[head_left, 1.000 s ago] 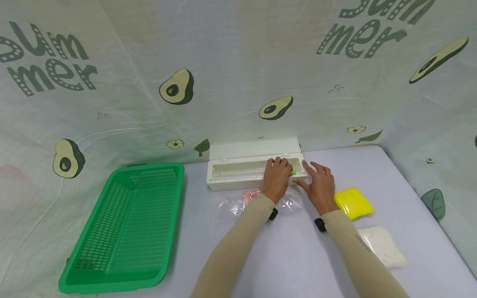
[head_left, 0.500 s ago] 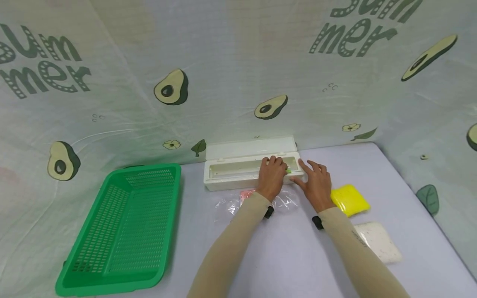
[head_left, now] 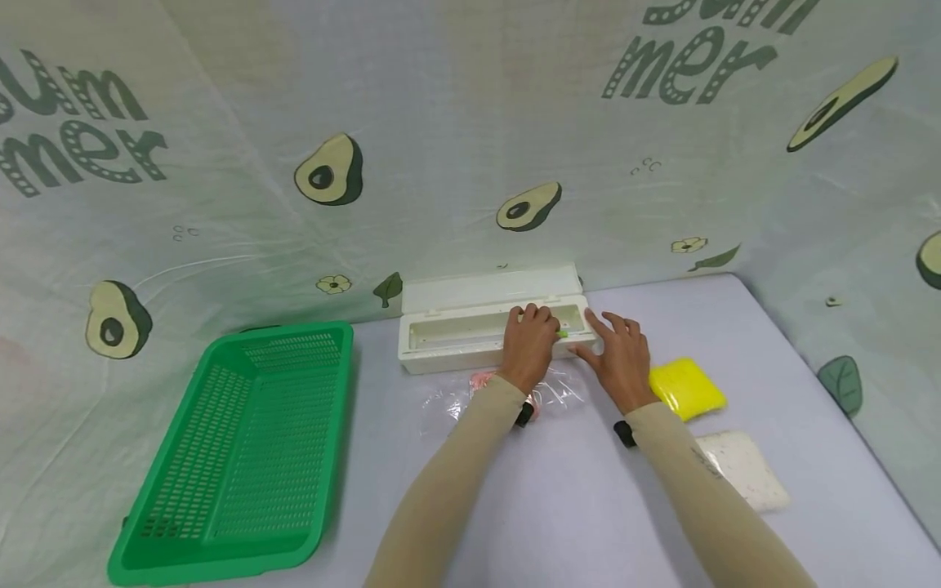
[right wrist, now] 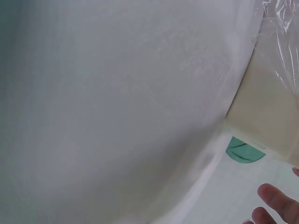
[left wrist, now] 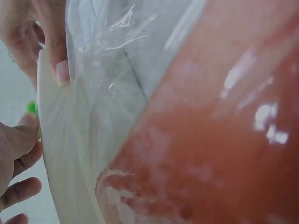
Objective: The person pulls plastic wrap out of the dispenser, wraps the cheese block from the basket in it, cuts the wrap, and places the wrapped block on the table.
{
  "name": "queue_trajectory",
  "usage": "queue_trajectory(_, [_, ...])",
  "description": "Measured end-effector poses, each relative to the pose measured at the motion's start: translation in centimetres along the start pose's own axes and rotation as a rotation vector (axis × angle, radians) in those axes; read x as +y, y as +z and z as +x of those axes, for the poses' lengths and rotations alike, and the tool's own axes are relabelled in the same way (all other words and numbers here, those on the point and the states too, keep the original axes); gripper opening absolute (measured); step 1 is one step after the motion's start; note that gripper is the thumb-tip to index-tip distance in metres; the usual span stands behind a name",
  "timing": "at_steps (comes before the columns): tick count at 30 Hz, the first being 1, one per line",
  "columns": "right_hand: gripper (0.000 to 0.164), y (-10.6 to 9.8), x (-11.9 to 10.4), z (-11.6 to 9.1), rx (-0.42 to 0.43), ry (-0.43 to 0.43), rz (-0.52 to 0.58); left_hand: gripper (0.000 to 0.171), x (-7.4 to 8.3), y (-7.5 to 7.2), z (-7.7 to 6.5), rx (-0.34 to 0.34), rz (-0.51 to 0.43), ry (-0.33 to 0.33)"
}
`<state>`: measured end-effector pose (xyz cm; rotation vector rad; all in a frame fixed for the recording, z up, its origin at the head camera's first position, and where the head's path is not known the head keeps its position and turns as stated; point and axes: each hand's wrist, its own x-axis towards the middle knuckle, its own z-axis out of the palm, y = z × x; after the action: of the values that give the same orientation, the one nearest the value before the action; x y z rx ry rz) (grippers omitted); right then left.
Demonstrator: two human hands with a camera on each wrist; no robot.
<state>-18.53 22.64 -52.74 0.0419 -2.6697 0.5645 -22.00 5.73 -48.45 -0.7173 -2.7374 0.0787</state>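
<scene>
A long white cling film dispenser [head_left: 448, 359] stands at the back of the table, lid raised. My left hand [head_left: 528, 351] reaches over its right half, fingers bent at a small green slider [head_left: 562, 334] on the front edge. In the left wrist view, fingertips pinch beside that green slider [left wrist: 32, 107]. My right hand [head_left: 621, 363] grips the dispenser's right end, thumb on the front face. Clear film [head_left: 562, 390] hangs from the dispenser onto the table, over a reddish packet [head_left: 481, 380] partly hidden by my left forearm. The left wrist view shows this red packet [left wrist: 210, 140] close up.
A green perforated basket [head_left: 340, 441] stands at the left. To the right of my right hand lie a yellow packet [head_left: 687, 388] and a whitish packet [head_left: 744, 469]. A printed cloth wall [head_left: 441, 163] rises right behind the dispenser.
The head view has shifted slightly. My left hand and the green slider have crept a little left along the dispenser; my right hand stays on its right end.
</scene>
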Motion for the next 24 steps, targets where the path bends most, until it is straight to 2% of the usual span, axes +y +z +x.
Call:
queue_trajectory(7, [0.08,0.1,-0.3,0.2,-0.01,-0.006,0.036,0.024,-0.1,0.3,-0.2,-0.001,-0.052,-0.019])
queue_trajectory(13, [0.08,0.2,-0.3,0.3,-0.002,-0.015,0.061,0.022,0.6,0.1,0.3,-0.004,-0.07,-0.023])
queue_trajectory(19, [0.076,0.3,-0.4,0.0,-0.009,0.002,0.073,0.023,2.0,0.0,0.9,-0.029,-0.046,-0.023])
queue_trajectory(24, [0.078,0.3,-0.3,0.0,0.002,-0.01,0.078,0.023,1.4,0.1,0.7,-0.002,-0.01,-0.001])
